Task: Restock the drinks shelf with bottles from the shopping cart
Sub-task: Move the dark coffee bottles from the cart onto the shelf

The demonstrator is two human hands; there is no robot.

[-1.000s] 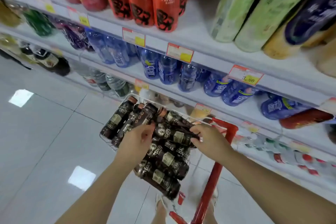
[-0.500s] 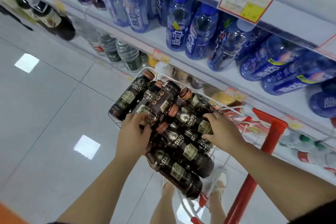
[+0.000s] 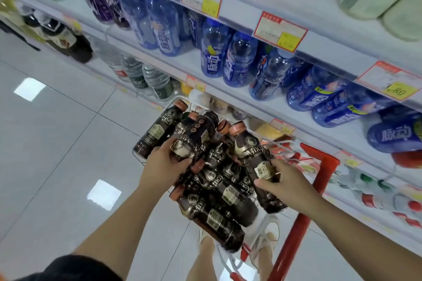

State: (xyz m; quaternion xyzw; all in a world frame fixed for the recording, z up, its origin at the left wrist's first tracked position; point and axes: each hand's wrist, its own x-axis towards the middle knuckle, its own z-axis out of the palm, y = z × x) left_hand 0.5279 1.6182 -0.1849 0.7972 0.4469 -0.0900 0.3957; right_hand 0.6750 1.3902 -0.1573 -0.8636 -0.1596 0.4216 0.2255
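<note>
The wire shopping cart below me holds several dark coffee bottles with copper caps, lying in a pile. My left hand grips one dark coffee bottle at its lower end, raised off the left of the pile. My right hand holds a second coffee bottle by its lower half, cap pointing up and away. The drinks shelf with blue bottles runs just beyond the cart.
The cart's red handle post stands right of my right hand. Shelves hold blue, purple, green and clear bottles with price tags on the edges. Grey tiled floor lies to the left. My feet show under the cart.
Both hands have closed on a bottle each and lifted them out of the pile. The view has moved closer to the shelf.
</note>
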